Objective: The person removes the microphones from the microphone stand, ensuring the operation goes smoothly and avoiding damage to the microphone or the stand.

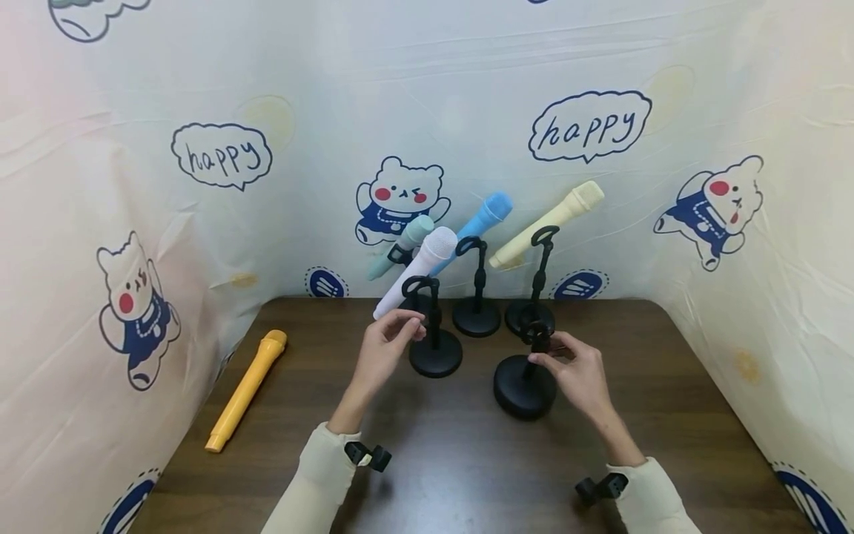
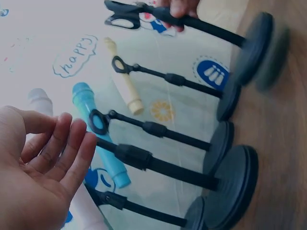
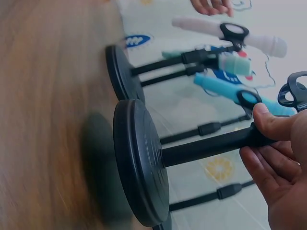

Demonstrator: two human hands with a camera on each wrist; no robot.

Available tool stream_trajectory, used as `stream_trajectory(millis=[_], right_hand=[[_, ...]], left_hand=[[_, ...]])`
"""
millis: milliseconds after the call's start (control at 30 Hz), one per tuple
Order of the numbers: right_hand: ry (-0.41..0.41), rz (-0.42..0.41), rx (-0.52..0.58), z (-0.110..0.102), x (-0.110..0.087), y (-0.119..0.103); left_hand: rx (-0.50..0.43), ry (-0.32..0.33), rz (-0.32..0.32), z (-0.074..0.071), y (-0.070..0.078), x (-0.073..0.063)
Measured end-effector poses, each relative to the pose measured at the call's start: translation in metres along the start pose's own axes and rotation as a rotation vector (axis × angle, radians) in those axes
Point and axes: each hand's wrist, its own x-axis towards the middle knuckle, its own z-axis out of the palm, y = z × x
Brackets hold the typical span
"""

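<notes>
My right hand [image 1: 577, 371] grips the pole of a black tabletop microphone stand [image 3: 206, 149]. Its round base hangs above the table, tilted, with a shadow beneath, and its clip holds no microphone. My left hand [image 1: 390, 345] is by the front left stand [image 1: 435, 356], which carries a pale lavender microphone [image 1: 416, 271]. In the left wrist view its fingers are loosely bent and hold nothing. Behind, a blue microphone [image 1: 483, 215], a pale yellow one [image 1: 550, 222] and a mint green one [image 1: 403, 245] slant in stands.
An orange-yellow microphone [image 1: 247, 389] lies on the left of the brown wooden table [image 1: 440, 475]. A printed cloth [image 1: 320, 96] hangs behind and along both sides. The standing stands are close together near the table's back edge.
</notes>
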Motion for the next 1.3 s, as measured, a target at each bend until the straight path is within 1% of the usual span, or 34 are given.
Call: stream_trajectory(millis=[200,300,467,600,767,900,1100,1300], right_hand=[[0.079,-0.001,-0.034,-0.02,0.008,0.013],[0.101,0.026,-0.039,-0.029,0.011,0.019],[0.117,0.069,-0.044,-0.042,0.014,0.029],[0.135,0.082,-0.058,-0.053,0.018,0.034],[0.164,0.098,-0.101,-0.066,0.022,0.041],[0.17,0.113,-0.128,-0.075,0.026,0.045],[0.18,0.137,-0.147,-0.086,0.031,0.053],[0.143,0.195,-0.163,-0.097,0.035,0.064]], left_hand=[[0.083,0.031,0.002,0.005,-0.017,0.005],[0.122,0.035,0.006,0.007,-0.024,0.007],[0.204,0.044,-0.018,0.01,-0.036,0.01],[0.257,0.034,-0.049,0.012,-0.042,0.013],[0.321,0.011,-0.063,0.017,-0.046,0.019],[0.338,-0.001,-0.067,0.021,-0.048,0.025],[0.343,-0.016,-0.041,0.026,-0.051,0.032],[0.347,-0.005,-0.003,0.031,-0.054,0.039]])
